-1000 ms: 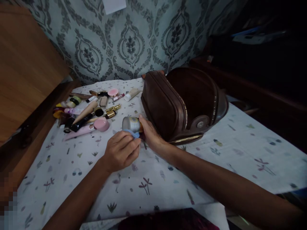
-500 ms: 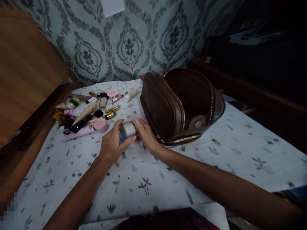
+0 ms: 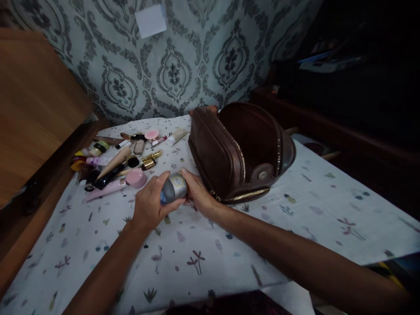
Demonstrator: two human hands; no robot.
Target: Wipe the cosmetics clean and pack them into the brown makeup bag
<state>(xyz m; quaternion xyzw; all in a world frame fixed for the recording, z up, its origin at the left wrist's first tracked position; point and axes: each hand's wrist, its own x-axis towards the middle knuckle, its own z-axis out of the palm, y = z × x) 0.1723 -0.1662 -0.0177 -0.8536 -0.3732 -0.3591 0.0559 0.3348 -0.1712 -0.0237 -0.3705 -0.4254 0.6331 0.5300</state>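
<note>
Between my hands, above the patterned cloth, is a grey jar [image 3: 173, 188] with a pale label and a yellow ring on it. My left hand [image 3: 151, 199] is wrapped round its body, thumb along the near side. At the other end, my right hand [image 3: 196, 191] has its fingers closed about the lid end, which they mostly cover. A brown leather toiletry bag [image 3: 213, 153] stands right beside my right hand, its top zipped open and its inside dark. To the left lies a heap of cosmetics, with a pink brush [image 3: 136, 178] nearest my left hand.
The heap includes a beige tube [image 3: 114, 162], gold lipsticks [image 3: 151, 156], a pink compact [image 3: 152, 134] and a cream tube [image 3: 177, 136]. White printed cloth [image 3: 183, 262] covers the table. A wooden panel [image 3: 39, 100] rises at the left; a patterned wall [image 3: 177, 74] stands behind.
The view has tilted up slightly, so the table contents sit a little lower and left. Both hands keep hold of the jar, which has turned slightly between them.
</note>
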